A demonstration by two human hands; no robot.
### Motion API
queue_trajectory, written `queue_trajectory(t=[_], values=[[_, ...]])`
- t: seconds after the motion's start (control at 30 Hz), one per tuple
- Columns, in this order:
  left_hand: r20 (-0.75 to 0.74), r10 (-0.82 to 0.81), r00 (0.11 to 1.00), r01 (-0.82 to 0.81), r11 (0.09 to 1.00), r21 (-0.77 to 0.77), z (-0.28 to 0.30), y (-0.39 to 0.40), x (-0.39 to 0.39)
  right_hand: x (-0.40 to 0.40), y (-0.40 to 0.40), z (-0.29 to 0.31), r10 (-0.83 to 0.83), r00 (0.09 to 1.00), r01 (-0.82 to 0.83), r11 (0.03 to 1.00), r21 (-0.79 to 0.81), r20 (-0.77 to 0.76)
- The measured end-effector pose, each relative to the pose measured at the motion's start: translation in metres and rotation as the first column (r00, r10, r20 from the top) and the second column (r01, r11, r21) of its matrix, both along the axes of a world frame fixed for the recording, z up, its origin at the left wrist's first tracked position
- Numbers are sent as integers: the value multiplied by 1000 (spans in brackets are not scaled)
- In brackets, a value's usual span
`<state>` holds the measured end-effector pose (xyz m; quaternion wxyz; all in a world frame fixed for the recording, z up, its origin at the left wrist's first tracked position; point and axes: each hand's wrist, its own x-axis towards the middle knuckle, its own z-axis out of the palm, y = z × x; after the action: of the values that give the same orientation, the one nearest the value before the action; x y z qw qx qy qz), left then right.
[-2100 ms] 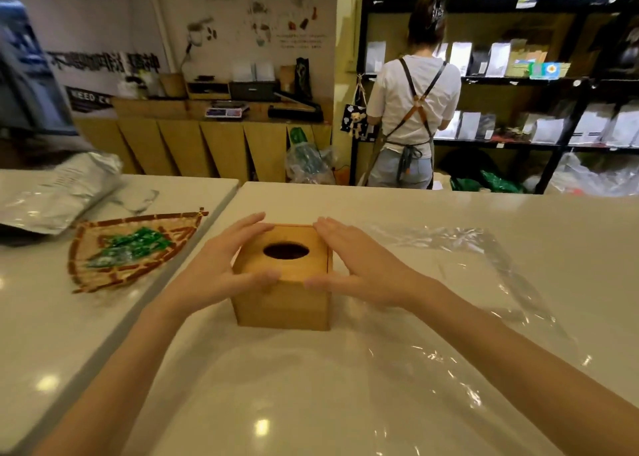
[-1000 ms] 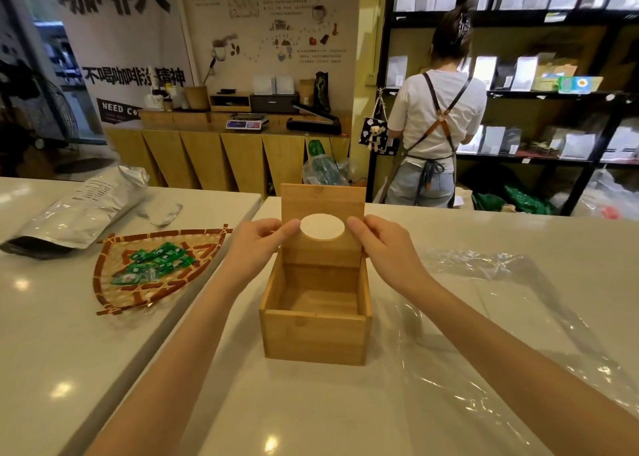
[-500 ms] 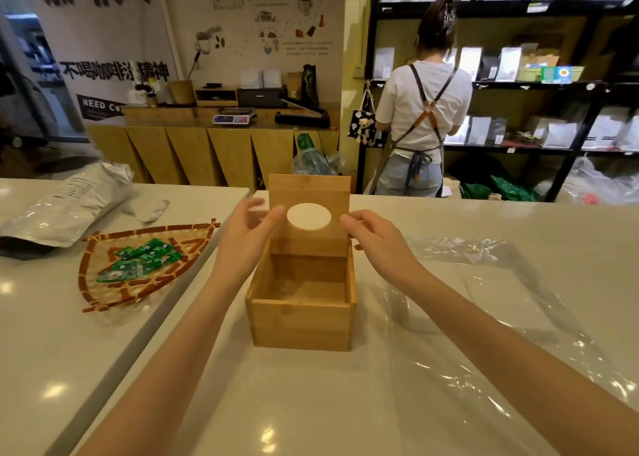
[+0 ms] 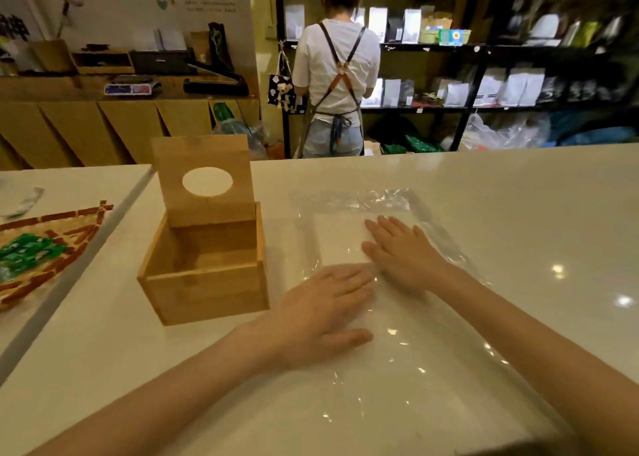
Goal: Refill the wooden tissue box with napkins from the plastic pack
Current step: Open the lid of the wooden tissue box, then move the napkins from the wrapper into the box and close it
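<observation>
On plastic pack (image 4: 397, 317) now, both hands (image 4: 363, 282)

Warm indoor light, ceiling-lamp glare spots on the glossy counter (image 4: 518, 213), edges bowed, right-hand shelves (image 4: 553, 58) blurred.

A wooden tissue box (image 4: 204, 275) stands on the white counter (image 4: 518, 220), its lid (image 4: 204, 182) with the oval hole raised upright and the inside bare. Just to its right lies a clear plastic pack (image 4: 397, 369) with white napkins (image 4: 340, 241) inside. The left hand (image 4: 321, 312) and right hand (image 4: 403, 253) rest flat on the pack, fingers (image 4: 380, 225) spread
</observation>
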<state>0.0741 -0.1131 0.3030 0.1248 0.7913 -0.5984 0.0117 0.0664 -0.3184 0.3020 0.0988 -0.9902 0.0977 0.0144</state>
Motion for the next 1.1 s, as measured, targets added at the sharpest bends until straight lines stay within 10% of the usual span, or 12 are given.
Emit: queue_trajectory(t=[0.47,0.67,0.93,1.1], values=[[-22,-51,998,55,972,228,-9,-56,-53,-6,-43,6,217,974,-217,976,20,-64],[-104,-1,995,25,972,232,-8,-82,-64,-53,-35,48,100,962,-179,935,307,255],[-573,35,819,-65,997,-31,5,-80,-58,-150,-43,86,-111,913,-182,750,636,392],[-603,-18,798,-133,970,-205,13,-77,-59,-184,-52,89,171,982,-186,754,630,85]])
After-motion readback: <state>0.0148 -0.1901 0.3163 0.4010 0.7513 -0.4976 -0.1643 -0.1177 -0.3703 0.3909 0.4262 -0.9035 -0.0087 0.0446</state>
